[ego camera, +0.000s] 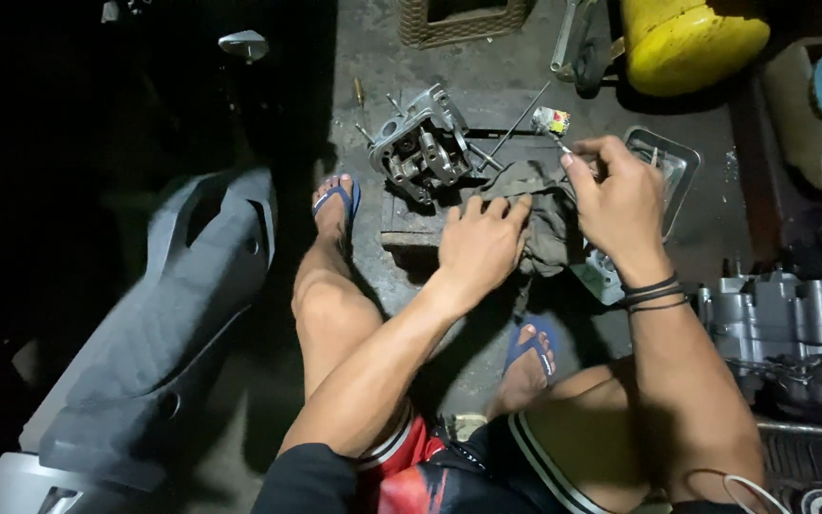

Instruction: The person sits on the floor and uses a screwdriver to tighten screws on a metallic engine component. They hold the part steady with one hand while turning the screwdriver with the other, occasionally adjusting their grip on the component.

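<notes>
Under L hand (479, 243), rag (537, 205); R hand (620, 195) pinches small tool (563, 145).

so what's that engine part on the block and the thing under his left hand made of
Engine part: looks like cast metal, dull grey with a matte, grimy finish and machined edges. Under the left hand: a rag, soft olive-drab cloth by its folds and creases.

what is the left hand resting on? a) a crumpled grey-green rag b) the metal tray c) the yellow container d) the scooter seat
a: the left hand lies flat on the crumpled rag on the wooden block, beside the metal engine part, while the right hand pinches a small thin item above the rag.
</notes>
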